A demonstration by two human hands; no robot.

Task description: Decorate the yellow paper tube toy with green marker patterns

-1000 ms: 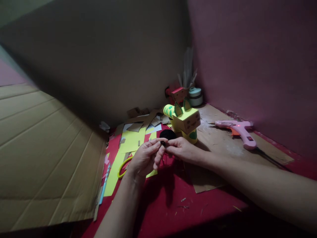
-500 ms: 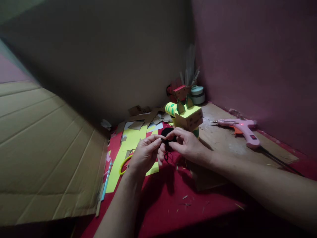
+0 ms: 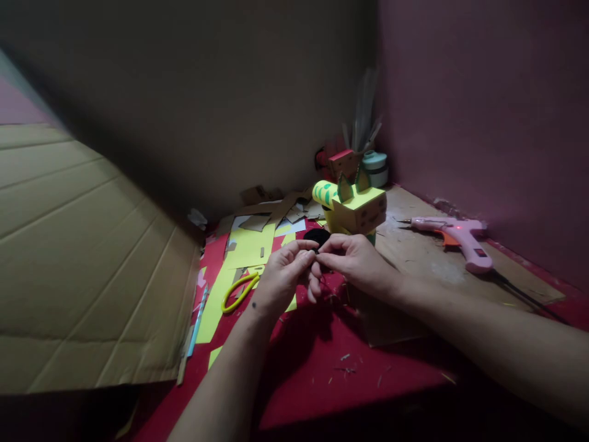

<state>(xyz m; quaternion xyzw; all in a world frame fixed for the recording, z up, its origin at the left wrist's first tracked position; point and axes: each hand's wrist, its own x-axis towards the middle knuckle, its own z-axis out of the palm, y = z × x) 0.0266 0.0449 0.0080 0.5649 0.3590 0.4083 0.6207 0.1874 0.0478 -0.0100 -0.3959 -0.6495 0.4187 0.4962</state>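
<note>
My left hand (image 3: 286,270) and my right hand (image 3: 361,261) meet fingertip to fingertip above the red table. Both pinch a thin black yarn strand, mostly hidden by the fingers. Just behind them lies a round, dark black bundle (image 3: 316,236), which looks like the rest of the yarn. Beyond my right hand stands a cardboard animal figure (image 3: 359,205) with a yellow top, pointed green-edged ears and a green-spotted yellow roll. Left of my left hand are the yellow handles of scissors (image 3: 239,294).
At right, a pink glue gun (image 3: 460,236) with a red light rests on a cardboard sheet (image 3: 423,270), its cord trailing right. Yellow paper (image 3: 248,248) and cardboard scraps lie at left, near a blue pen (image 3: 197,322). A teal-lidded jar (image 3: 375,169) stands in the corner. Large cardboard (image 3: 92,264) leans left.
The fingertips have come closer together on the strand, and the dangling black loop no longer shows clearly below them. The whole view has shifted slightly.
</note>
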